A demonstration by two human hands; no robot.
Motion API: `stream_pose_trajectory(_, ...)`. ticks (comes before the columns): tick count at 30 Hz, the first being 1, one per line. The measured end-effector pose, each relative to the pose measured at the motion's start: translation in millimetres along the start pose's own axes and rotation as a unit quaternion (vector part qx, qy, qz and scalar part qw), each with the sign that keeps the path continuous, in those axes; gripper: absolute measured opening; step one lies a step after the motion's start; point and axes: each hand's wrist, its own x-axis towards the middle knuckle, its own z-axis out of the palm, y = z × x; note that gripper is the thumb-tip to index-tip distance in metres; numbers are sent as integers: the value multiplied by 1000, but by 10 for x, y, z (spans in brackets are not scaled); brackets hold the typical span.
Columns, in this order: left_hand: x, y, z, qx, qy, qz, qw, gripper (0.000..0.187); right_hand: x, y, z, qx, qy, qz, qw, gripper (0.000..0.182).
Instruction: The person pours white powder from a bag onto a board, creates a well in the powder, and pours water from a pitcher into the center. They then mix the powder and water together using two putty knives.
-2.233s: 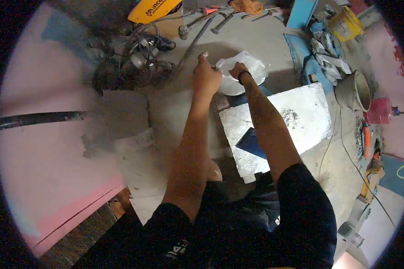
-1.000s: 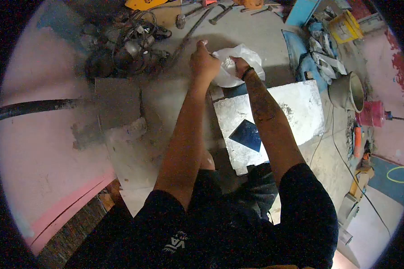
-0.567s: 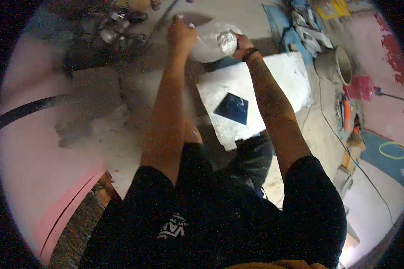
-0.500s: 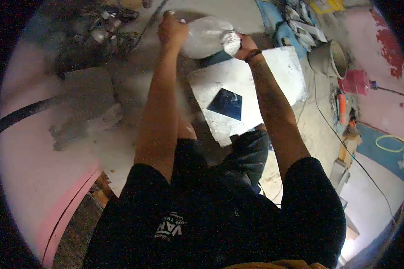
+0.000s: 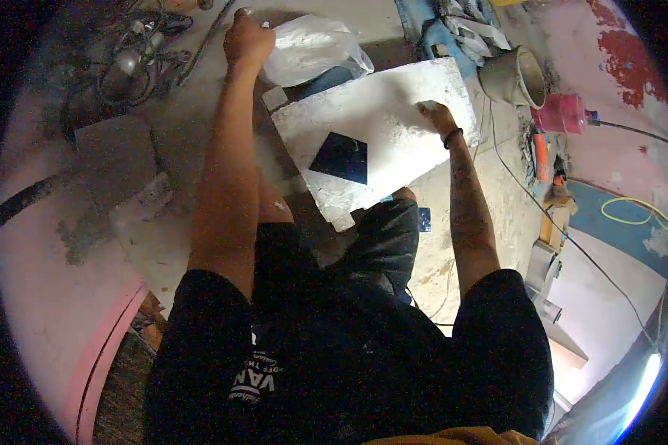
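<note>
My left hand [image 5: 249, 43] is closed on the gathered edge of a clear plastic bag [image 5: 315, 46] with white contents, at the top of the view. A white, block-like board [image 5: 393, 96] lies below and to the right of the bag, its surface looking dusty or rough. Over the board's right part is my right hand [image 5: 438, 119], fingers curled round something small and pale that I cannot make out. A dark square tile [image 5: 341, 159] rests on the board's near left part.
Tangled cables and tools [image 5: 130, 63] lie at the upper left. To the right stand a grey bucket [image 5: 513, 77] and a pink container [image 5: 560, 113]. A thin cable [image 5: 531, 196] runs down the right side. A blue tile piece [image 5: 424, 219] is by my knee.
My right hand has left the bag's mouth and moved down and right over the white board. My left hand still grips the bag. The whole view has shifted slightly.
</note>
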Motion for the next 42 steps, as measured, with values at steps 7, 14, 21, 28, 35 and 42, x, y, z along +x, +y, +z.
stream_pose_trajectory(7, -41, -63, -12, -8, 43, 56, 997, 46, -46, -133, -187, -147, 57, 30, 987, 32)
stream_pose_trajectory(14, -233, 289, -179, -6, -23, 3, 1000, 48, 828, -1810, 320, -20, 191, -178, 965, 29)
stream_pose_trajectory(21, -330, 249, -311, -31, -21, 28, 999, 49, 2250, -2094, 1606, -247, -64, -245, 935, 39)
stream_pose_trajectory(28, -454, 409, -545, 19, -65, 26, 997, 50, 2252, -1855, 1848, -204, 38, -184, 961, 28)
stream_pose_trajectory(35, -411, 322, -473, -33, -81, 29, 996, 50, 2256, -1741, 1920, -158, 20, -206, 966, 30)
stream_pose_trajectory(42, -387, 348, -425, -54, -105, -1, 993, 50, 2376, -1654, 1932, -122, 1, -231, 965, 33)
